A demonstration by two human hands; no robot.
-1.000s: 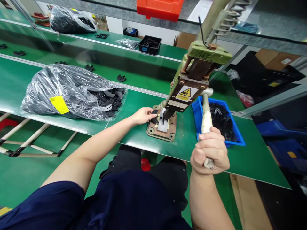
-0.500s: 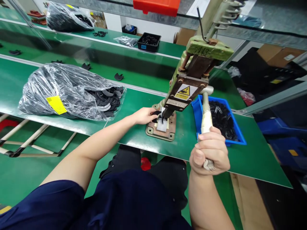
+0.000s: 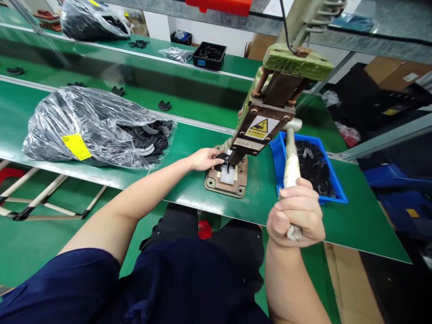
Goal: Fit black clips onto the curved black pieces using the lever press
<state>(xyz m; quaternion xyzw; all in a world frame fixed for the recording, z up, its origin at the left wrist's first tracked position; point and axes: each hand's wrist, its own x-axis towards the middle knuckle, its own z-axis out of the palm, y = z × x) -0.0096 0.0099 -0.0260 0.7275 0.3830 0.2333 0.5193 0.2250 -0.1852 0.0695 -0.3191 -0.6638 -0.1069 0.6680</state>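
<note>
Head: hands (image 3: 206, 159) (image 3: 297, 213) apart, right gripping lever (image 3: 291, 157).

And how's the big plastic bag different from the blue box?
The bag is clear and crinkly, but the blue box has straight, stiff-looking walls. The bag lies left of the press, while the box sits on its right. The bag has a yellow label; none shows on the box. They're alike too: both hold lots of dark pieces and rest on the green table.
</note>
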